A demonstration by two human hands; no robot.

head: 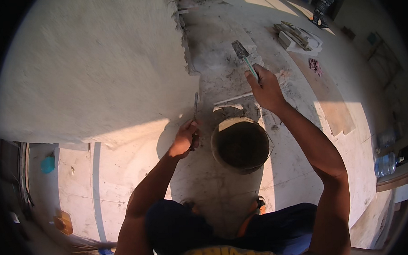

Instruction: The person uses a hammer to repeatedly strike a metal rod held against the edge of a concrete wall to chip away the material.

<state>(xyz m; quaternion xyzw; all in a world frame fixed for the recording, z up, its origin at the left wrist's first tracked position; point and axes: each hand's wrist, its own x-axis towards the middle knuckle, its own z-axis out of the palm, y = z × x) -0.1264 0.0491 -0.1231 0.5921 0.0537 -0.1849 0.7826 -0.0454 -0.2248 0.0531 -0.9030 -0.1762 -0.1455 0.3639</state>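
Observation:
My right hand (268, 87) grips the pale green-and-white handle of a small trowel (240, 49). Its dirty blade points up and away over the rough floor. In my left hand (187, 138) is a narrow grey tool (196, 105), seen edge-on near the wall's edge; its exact kind cannot be made out. Between my hands, on the floor, stands a round bucket (214, 154) with a mortar-stained rim and a thin wire handle. Its inside is dark, so the contents are unclear. A plastered wall (102, 63) with a ragged broken edge rises on the left.
A white strip (233, 98) lies beyond the bucket. Farther right are a flat board (329, 98), a crumpled cloth (315, 67) and a stack of white blocks with wood strips (297, 38). Another person (323, 7) stands far back. At right is a water bottle (385, 165).

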